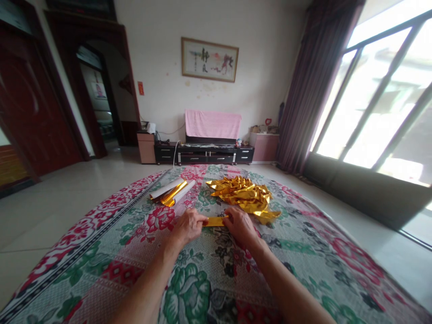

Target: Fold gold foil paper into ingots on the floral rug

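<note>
A flat strip of folded gold foil paper (215,221) is stretched level between my two hands, just over the patterned cloth. My left hand (189,225) pinches its left end between thumb and fingers. The right end is gripped by my right hand (239,225) in the same way. Beyond the right hand lies a heap of folded gold foil pieces (245,193), with pointed ends and creased sides. To the left, past the left hand, rest loosely curled gold foil sheets (173,192) with white backs.
A floral cloth (189,288) covers the large rounded surface under my hands. Across the tiled floor stands a low black cabinet (205,157), with a pink cloth (213,123) draped above it. A window (381,90) and a dark curtain (320,85) are at the right.
</note>
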Action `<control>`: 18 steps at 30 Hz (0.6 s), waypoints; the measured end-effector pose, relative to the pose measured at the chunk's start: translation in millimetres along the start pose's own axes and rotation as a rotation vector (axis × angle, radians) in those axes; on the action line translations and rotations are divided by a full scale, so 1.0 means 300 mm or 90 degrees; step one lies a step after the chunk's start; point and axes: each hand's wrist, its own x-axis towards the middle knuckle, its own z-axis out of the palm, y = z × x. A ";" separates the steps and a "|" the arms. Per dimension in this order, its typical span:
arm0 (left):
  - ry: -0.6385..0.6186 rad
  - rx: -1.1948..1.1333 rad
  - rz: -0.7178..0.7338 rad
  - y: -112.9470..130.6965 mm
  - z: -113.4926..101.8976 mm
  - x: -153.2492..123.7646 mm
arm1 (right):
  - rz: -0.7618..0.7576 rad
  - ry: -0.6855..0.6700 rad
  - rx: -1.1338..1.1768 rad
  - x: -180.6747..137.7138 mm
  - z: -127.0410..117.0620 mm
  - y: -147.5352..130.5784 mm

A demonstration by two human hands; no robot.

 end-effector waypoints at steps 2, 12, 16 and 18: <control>-0.005 0.010 -0.004 0.002 -0.005 -0.003 | -0.005 -0.001 0.000 -0.003 -0.002 -0.001; -0.033 0.013 -0.030 0.015 -0.029 -0.007 | -0.005 0.008 0.009 -0.015 0.002 -0.003; -0.047 0.012 -0.036 0.016 -0.033 -0.005 | 0.003 0.009 0.014 -0.015 0.000 -0.005; -0.054 0.014 -0.041 0.019 -0.037 -0.005 | 0.007 0.010 0.016 -0.015 -0.001 -0.006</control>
